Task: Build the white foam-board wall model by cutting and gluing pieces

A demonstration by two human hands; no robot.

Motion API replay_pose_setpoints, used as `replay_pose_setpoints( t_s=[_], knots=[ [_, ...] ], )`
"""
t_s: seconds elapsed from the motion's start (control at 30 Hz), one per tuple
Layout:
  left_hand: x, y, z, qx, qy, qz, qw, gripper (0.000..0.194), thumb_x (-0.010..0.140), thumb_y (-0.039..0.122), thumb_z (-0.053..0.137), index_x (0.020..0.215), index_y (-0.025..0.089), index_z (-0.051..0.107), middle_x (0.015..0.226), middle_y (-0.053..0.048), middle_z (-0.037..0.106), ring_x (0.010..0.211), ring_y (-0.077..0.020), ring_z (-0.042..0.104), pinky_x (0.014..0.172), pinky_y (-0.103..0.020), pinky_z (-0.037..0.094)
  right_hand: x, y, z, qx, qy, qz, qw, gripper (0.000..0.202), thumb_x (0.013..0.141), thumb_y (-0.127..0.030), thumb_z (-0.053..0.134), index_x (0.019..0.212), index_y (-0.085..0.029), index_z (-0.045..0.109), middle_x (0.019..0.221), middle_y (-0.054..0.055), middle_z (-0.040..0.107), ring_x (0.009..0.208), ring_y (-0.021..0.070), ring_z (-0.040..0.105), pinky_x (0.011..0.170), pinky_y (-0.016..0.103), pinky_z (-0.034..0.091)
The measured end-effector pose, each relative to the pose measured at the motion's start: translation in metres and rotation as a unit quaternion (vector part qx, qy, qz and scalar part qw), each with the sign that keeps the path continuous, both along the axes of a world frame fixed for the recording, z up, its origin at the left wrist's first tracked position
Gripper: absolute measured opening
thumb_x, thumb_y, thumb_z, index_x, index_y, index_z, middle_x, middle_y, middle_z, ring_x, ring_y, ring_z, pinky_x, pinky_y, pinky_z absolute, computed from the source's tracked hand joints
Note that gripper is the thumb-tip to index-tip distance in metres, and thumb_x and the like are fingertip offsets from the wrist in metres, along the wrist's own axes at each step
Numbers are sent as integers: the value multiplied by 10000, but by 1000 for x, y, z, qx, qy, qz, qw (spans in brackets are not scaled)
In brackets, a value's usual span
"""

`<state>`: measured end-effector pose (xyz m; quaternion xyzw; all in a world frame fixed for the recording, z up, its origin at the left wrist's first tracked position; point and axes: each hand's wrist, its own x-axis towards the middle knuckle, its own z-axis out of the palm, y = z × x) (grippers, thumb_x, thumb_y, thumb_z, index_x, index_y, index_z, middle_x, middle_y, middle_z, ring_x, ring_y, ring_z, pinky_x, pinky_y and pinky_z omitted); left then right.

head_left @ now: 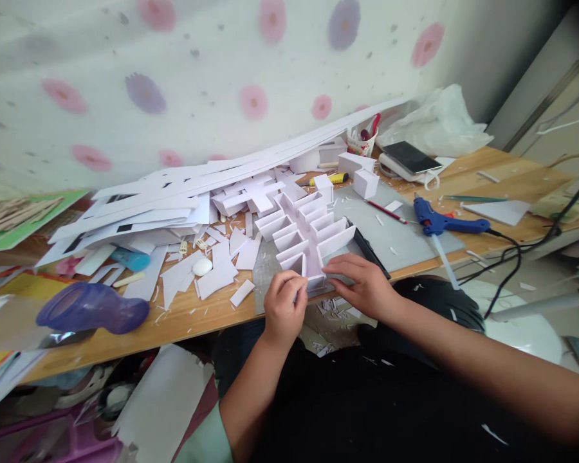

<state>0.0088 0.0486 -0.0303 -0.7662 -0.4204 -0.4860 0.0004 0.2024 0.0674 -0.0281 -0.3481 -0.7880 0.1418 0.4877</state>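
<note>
A white foam-board structure (310, 235) with rows of upright dividers stands on the grey cutting mat (395, 244) near the table's front edge. My left hand (285, 299) is closed at its near left corner, fingertips pinched together; whatever they hold is too small to make out. At the near right corner, my right hand (361, 283) has its fingers stretched out and apart, the fingertips beside the end wall. Behind the structure lie a yellow cutter (335, 179) and small white box pieces (365, 183). A dark red pencil (387, 211) rests on the mat.
A blue glue gun (446, 220) with a black cable lies at the right edge. White board scraps (217, 273) and long strips (251, 157) cover the left and back. A purple container (94, 307) stands front left; a tablet-like device (412, 157) sits back right.
</note>
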Motion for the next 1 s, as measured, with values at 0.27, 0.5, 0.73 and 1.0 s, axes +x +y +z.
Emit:
replay_pose_setpoints(
  t_s=[0.27, 0.5, 0.73, 1.0],
  knots=[
    [-1, 2, -10, 58, 38, 6, 998, 250, 835, 68, 537, 1021, 222, 602, 944, -57, 579, 863, -156, 604, 757, -290, 526, 1, -1, 1, 11, -20, 0, 1000, 230, 830, -131, 575, 1026, -215, 664, 963, 93, 682, 897, 212, 649, 794, 373, 562],
    [-2, 2, -15, 69, 31, 8, 997, 294, 827, 53, 544, 1060, 227, 587, 964, -60, 580, 877, -158, 606, 762, -290, 524, 3, -1, 8, 7, -38, 14, 999, 242, 837, -123, 580, 1053, -202, 655, 969, 93, 678, 899, 203, 646, 797, 349, 562],
    [-1, 4, -14, 75, 35, 3, 997, 293, 804, 36, 562, 1032, 218, 584, 956, -64, 566, 874, -162, 602, 758, -288, 524, 2, 0, 3, 12, -32, 14, 999, 218, 842, -123, 580, 1030, -180, 673, 975, 110, 668, 896, 197, 651, 785, 339, 563],
    [-3, 4, -16, 75, 38, 3, 996, 260, 832, 59, 541, 1036, 215, 583, 955, -60, 572, 875, -156, 600, 764, -294, 527, 3, -1, 2, 16, -33, 13, 999, 237, 841, -122, 567, 1039, -197, 673, 984, 101, 662, 902, 191, 655, 782, 329, 565]
  ],
)
